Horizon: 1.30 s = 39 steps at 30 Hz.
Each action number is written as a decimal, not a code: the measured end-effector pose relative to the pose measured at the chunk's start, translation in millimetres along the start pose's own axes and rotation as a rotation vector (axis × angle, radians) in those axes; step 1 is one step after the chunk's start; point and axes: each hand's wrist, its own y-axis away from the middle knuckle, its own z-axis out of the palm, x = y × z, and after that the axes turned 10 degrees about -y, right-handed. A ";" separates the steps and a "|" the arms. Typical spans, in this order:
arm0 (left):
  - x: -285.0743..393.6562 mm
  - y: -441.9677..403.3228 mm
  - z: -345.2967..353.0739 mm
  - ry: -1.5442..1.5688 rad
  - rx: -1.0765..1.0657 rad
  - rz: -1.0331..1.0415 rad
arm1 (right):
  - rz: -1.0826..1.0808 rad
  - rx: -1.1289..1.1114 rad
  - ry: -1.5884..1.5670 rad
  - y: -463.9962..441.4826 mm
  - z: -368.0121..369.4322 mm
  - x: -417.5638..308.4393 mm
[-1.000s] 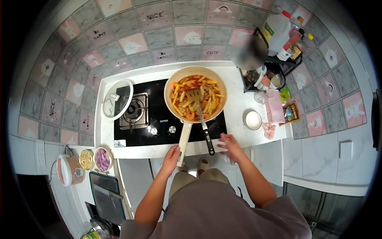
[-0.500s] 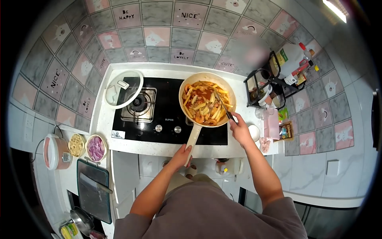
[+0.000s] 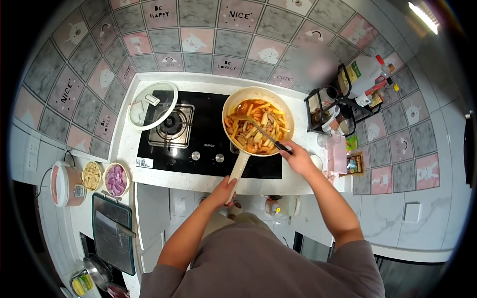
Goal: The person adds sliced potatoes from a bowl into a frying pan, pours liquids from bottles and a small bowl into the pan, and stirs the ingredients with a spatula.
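Note:
A cream-coloured frying pan (image 3: 281, 98) sits on the right burner of the black gas stove (image 3: 198, 136). Potato-like strips (image 3: 273, 121), shrimp (image 3: 252, 148) and reddish sauce fill it. My left hand (image 3: 222, 191) is wrapped round the pan's long handle (image 3: 240, 166), which points toward me. Above the pan's lower right rim, my right hand (image 3: 297, 157) grips the black handle of a spatula (image 3: 266, 134). The spatula slants across the food, its sauce-coated head at the pan's left side.
A glass lid (image 3: 169, 110) lies left of the left burner (image 3: 172, 121). Bowls of purple onion (image 3: 117, 180) and pale chopped pieces (image 3: 91, 176) stand near a rice cooker (image 3: 67, 185). A knife (image 3: 115, 224) rests on a cutting board (image 3: 113, 251). A black rack (image 3: 348, 107) holds bottles at right.
The spatula's head has moved from the pan's right side to its left, coming up to view. My right hand has shifted slightly; my left hand still holds the pan's handle.

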 end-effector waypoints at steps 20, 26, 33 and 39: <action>0.7 2.2 0.5 -0.001 -0.016 0.047 | 0.032 -0.004 0.628 68.8 -94.4 -95.2; 6.6 7.1 1.3 -0.004 -0.015 0.033 | -0.107 0.088 0.724 46.5 -88.1 -78.1; 5.1 5.7 0.5 -0.004 -0.016 0.055 | 0.042 0.106 0.444 39.5 -89.6 -108.0; 4.8 6.2 1.0 -0.017 -0.001 0.045 | 0.105 -0.040 0.369 31.3 -53.0 -80.2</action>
